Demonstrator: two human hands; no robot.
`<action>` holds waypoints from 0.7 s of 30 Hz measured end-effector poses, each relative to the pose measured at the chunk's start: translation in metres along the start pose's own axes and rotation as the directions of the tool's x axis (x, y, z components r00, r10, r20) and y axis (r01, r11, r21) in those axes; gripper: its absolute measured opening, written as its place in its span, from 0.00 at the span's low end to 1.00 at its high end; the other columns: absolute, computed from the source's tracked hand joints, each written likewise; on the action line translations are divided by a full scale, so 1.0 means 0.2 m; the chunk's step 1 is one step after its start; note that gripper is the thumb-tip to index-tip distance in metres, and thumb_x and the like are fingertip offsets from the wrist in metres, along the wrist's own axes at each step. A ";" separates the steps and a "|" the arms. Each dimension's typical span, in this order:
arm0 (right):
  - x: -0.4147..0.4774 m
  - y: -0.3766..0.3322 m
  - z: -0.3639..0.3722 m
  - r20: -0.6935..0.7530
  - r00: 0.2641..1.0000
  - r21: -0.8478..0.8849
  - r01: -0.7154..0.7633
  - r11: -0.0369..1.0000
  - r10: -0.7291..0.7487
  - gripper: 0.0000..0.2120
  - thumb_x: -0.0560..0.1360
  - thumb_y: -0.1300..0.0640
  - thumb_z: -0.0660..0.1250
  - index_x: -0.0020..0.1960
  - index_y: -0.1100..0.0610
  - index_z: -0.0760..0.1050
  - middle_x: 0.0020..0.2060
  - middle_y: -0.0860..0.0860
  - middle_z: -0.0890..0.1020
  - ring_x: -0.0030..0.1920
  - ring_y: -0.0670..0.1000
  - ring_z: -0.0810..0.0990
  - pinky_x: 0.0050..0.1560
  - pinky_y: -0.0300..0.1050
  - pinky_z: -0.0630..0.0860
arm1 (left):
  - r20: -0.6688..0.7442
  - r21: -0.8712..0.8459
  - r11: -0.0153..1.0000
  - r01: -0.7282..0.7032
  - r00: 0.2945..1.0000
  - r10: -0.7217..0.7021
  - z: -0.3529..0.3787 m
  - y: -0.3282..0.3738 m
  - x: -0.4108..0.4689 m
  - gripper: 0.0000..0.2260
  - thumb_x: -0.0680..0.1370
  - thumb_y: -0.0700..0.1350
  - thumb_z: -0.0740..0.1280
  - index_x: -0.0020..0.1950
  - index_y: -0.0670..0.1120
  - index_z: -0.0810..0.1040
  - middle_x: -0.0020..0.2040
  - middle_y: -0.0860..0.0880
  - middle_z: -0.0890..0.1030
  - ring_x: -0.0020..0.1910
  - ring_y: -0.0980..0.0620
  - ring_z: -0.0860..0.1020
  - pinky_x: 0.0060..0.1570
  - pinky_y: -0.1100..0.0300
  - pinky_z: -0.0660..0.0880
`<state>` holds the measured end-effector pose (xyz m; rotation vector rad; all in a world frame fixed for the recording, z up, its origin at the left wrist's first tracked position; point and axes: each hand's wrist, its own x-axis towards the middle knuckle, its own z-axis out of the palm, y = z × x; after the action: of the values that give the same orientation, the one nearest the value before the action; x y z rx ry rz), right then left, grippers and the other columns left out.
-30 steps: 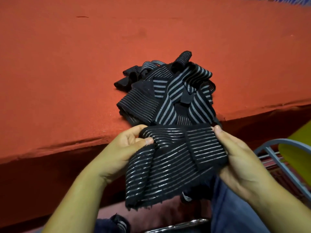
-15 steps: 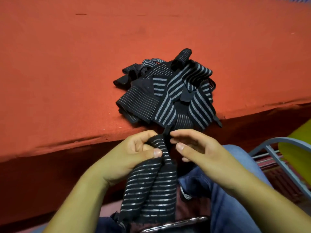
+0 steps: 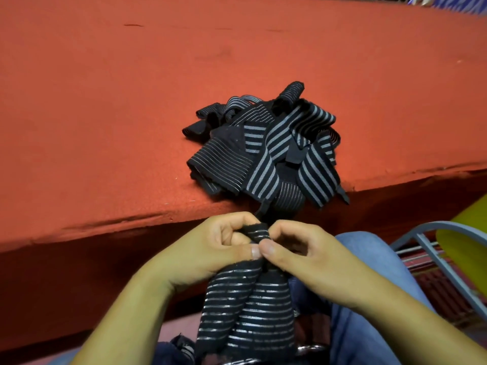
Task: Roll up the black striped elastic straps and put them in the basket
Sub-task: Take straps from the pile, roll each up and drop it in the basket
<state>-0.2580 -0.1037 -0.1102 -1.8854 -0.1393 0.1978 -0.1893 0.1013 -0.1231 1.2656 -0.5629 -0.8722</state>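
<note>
A black elastic strap with thin silver stripes (image 3: 247, 309) hangs down over my lap. My left hand (image 3: 210, 248) and my right hand (image 3: 303, 254) pinch its top end together, thumbs touching, just below the table's front edge. A tangled pile of black striped straps (image 3: 266, 148) lies on the red table near that edge, right behind my hands. No basket is in view.
The red felt-covered table (image 3: 105, 114) fills the upper view, its front edge (image 3: 131, 219) running just above my hands. A blue-grey metal chair frame (image 3: 432, 256) with a yellow seat (image 3: 463, 243) stands at the right. My jeans-clad leg (image 3: 369, 325) is below.
One second ago both hands held the strap spread wide. It now hangs folded and narrow, and my right hand has come in to meet the left at its top end.
</note>
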 end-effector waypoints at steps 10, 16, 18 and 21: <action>-0.01 0.01 -0.01 0.027 0.998 -0.053 0.053 0.997 -0.052 0.23 0.73 0.31 0.71 0.39 0.52 0.76 0.37 0.47 0.80 0.38 0.48 0.76 0.43 0.58 0.75 | -0.030 -0.025 0.999 -0.020 0.999 0.020 0.01 0.01 0.00 0.06 0.76 0.44 0.73 0.53 0.50 0.81 0.32 0.49 0.79 0.26 0.58 0.74 0.29 0.67 0.71; -0.01 0.07 0.01 0.025 0.998 0.249 -0.056 0.967 0.051 0.14 0.79 0.48 0.71 0.36 0.50 0.77 0.41 0.55 0.87 0.43 0.51 0.85 0.50 0.48 0.83 | -0.109 -0.116 0.992 -0.049 0.993 0.036 0.05 0.06 -0.01 0.03 0.79 0.38 0.68 0.51 0.42 0.75 0.30 0.50 0.81 0.25 0.59 0.78 0.27 0.70 0.73; -0.01 0.09 0.00 -0.046 0.995 0.243 -0.074 0.967 0.088 0.16 0.80 0.47 0.70 0.35 0.51 0.78 0.42 0.55 0.87 0.43 0.51 0.86 0.50 0.50 0.82 | -0.223 -0.102 0.990 -0.100 0.972 0.075 0.02 0.07 -0.02 0.02 0.78 0.40 0.69 0.49 0.46 0.78 0.28 0.52 0.78 0.22 0.61 0.73 0.23 0.71 0.69; -0.01 0.12 -0.01 -0.054 0.988 0.254 -0.128 0.959 0.146 0.16 0.75 0.46 0.67 0.39 0.59 0.77 0.42 0.55 0.88 0.42 0.51 0.86 0.46 0.45 0.82 | -0.317 -0.033 0.991 -0.132 0.941 0.115 -0.01 0.09 -0.03 0.05 0.77 0.42 0.66 0.51 0.44 0.75 0.23 0.52 0.75 0.20 0.63 0.71 0.22 0.72 0.68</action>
<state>-0.2592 -0.1127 -0.1333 -1.6485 0.0646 0.2302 -0.1860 0.1091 -0.1053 1.2743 -0.3567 -0.5610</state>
